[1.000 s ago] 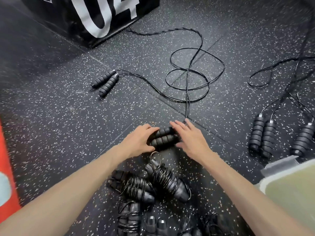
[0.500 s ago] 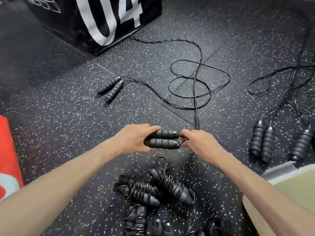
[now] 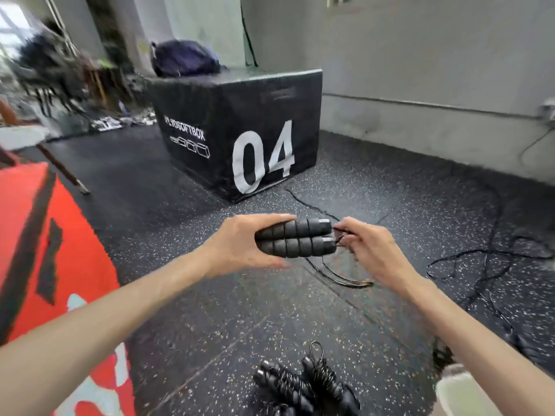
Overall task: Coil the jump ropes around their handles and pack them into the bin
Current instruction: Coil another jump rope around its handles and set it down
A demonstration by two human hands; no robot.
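handles (image 3: 295, 241): black | floor (image 3: 375, 187): dark, white-speckled | box (image 3: 240, 121): black, white "04"

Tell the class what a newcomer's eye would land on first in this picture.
Centre frame, the left hand grips a pair of black jump rope handles held side by side, while the right hand pinches the rope at their ends. Behind stands a black box marked 04; coiled ropes lie on the floor below.
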